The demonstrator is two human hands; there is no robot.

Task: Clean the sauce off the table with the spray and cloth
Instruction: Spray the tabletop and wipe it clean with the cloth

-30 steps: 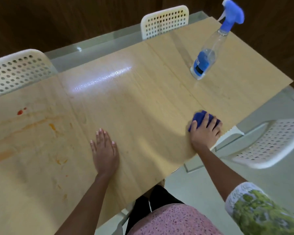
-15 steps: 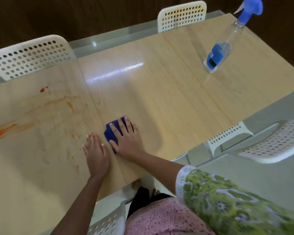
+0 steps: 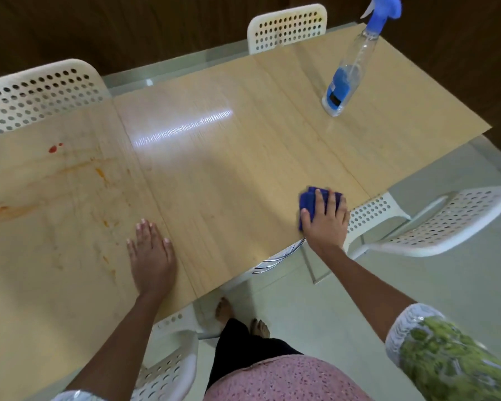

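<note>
— Where was the cloth (image 3: 311, 199) at that moment?

— Under the right hand (image 3: 324, 219), at the near edge of the bench (image 3: 243, 169), towards its right end. The fingers lay spread and fairly straight over the blue cloth, pressing it flat against the wood; part of it showed past the fingertips and by the thumb.

— And the left hand (image 3: 152, 256)?

— It rested palm down on the bench, fingers straight and close together, holding nothing. It sat just right of the sauce (image 3: 99, 172).

— How did the sauce look?

— Orange smears and streaks ran over the left part of the bench, with a small red blob (image 3: 52, 149) towards the far edge. The cloth was well apart from all of it.

— The spray?

— The spray bottle (image 3: 350, 68) stood upright near the far right corner, clear with a blue label and blue trigger head, well apart from both hands.

— Anything else?

— White perforated chairs (image 3: 287, 27) stood around the bench.
</note>
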